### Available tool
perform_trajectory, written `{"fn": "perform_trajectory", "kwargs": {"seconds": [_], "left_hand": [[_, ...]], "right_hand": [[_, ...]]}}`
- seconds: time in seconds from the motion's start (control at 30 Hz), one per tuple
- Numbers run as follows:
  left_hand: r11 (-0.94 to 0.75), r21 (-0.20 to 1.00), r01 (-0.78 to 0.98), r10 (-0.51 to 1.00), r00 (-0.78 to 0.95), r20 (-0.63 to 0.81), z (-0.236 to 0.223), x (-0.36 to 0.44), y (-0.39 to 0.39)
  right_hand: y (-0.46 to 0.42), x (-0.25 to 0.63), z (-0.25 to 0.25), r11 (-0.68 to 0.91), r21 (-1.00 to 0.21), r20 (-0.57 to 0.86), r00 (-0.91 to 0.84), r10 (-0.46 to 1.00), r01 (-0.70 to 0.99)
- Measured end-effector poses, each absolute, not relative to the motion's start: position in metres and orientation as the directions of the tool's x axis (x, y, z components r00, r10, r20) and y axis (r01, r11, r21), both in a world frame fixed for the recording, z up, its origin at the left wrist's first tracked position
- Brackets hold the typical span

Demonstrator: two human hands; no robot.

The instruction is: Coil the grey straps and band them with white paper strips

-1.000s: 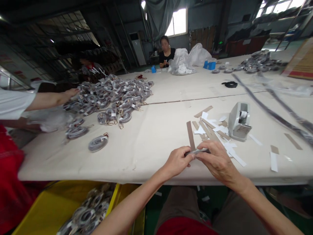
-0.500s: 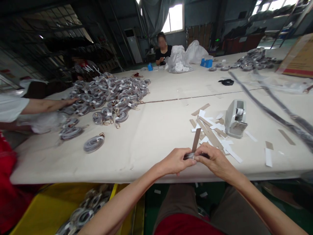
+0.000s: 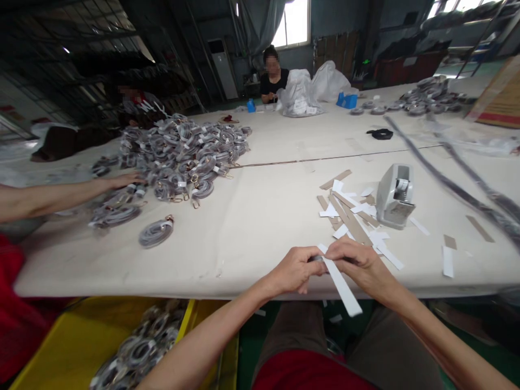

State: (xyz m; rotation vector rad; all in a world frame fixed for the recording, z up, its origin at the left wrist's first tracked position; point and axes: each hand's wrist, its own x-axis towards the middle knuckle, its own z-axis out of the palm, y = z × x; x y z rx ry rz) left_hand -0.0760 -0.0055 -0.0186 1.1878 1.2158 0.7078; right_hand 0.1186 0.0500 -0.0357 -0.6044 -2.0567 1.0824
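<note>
Right at the near edge of the worktop (image 3: 252, 238), both hands meet over one small job. The left hand (image 3: 294, 269) has its grip closed on a small dark coiled piece (image 3: 317, 259), pinched between thumb and fingers, mostly hidden. The right hand (image 3: 359, 264) is likewise closed, its fingers pressing a white paper strip (image 3: 340, 281) against that piece; the strip's free end slants down past the worktop edge toward the lap.

To do this well, I judge the strip should be kept taut and square to the piece, the thumbs holding the start flat so it does not skew or crease.

Just beyond the hands lies a scatter of brown and white strips (image 3: 349, 214), and beside it stands a grey tape dispenser (image 3: 395, 195). Farther left, a single coiled strap (image 3: 156, 232) rests apart from a big pile of coiled straps (image 3: 182, 151), which another person's hand (image 3: 125, 180) reaches into. Below the worktop edge, a yellow bin (image 3: 81, 346) holds more coils. At the far end a seated person (image 3: 272, 81) works beside white bags (image 3: 300, 95).
</note>
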Motion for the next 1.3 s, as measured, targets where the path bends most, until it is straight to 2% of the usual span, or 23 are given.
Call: {"fn": "perform_trajectory", "kwargs": {"seconds": [0.1,0.2,0.37,0.53,0.63,0.7,0.77,0.87,0.93,1.0,1.07,1.13,1.2,1.3], "left_hand": [[0.327,0.941,0.091,0.899,0.275,-0.34,-0.017,-0.075,-0.005],[0.372,0.928,-0.004,0.879,0.324,-0.351,-0.015,-0.076,-0.005],[0.419,0.892,-0.172,0.863,0.382,-0.332,-0.019,-0.077,-0.004],[0.373,0.909,-0.185,0.892,0.343,-0.296,-0.024,-0.076,-0.003],[0.305,0.929,-0.21,0.934,0.258,-0.248,-0.024,-0.075,-0.003],[0.25,0.944,-0.214,0.961,0.176,-0.214,-0.022,-0.072,-0.003],[0.209,0.956,-0.205,0.975,0.115,-0.188,-0.021,-0.067,-0.002],[0.191,0.962,-0.196,0.981,0.061,-0.183,-0.023,-0.057,-0.004],[0.192,0.959,-0.206,0.981,0.02,-0.192,-0.027,-0.049,-0.005],[0.208,0.943,-0.26,0.974,-0.029,-0.223,-0.032,-0.041,-0.006],[0.229,0.909,-0.347,0.958,-0.085,-0.274,-0.036,-0.036,-0.006],[0.222,0.875,-0.43,0.935,-0.159,-0.316,-0.037,-0.036,-0.002],[0.183,0.862,-0.472,0.916,-0.237,-0.325,-0.036,-0.039,0.002],[0.158,0.864,-0.477,0.911,-0.268,-0.314,-0.031,-0.048,0.008]], "right_hand": [[0.05,0.125,-0.034,0.683,-0.727,0.451,-0.703,0.55,0.068],[0.052,0.133,-0.03,0.764,-0.643,0.446,-0.79,0.42,0.043],[0.059,0.142,-0.031,0.834,-0.549,0.45,-0.822,0.35,0.054],[0.055,0.138,-0.039,0.852,-0.51,0.533,-0.735,0.42,0.117],[0.04,0.133,-0.04,0.821,-0.508,0.664,-0.489,0.565,0.259],[0.028,0.13,-0.039,0.744,-0.575,0.686,-0.296,0.665,0.341],[0.019,0.126,-0.04,0.645,-0.68,0.595,-0.252,0.763,0.349],[0.014,0.118,-0.044,0.466,-0.831,0.362,-0.339,0.868,0.304],[0.016,0.113,-0.046,0.418,-0.866,0.312,-0.359,0.88,0.273],[0.017,0.11,-0.045,0.533,-0.794,0.424,-0.362,0.83,0.292],[0.015,0.111,-0.042,0.717,-0.61,0.597,-0.399,0.696,0.338],[0.006,0.114,-0.04,0.83,-0.451,0.678,-0.48,0.557,0.327],[-0.005,0.122,-0.039,0.85,-0.455,0.655,-0.548,0.521,0.265],[-0.012,0.141,-0.041,0.746,-0.62,0.407,-0.714,0.57,0.242]]}}
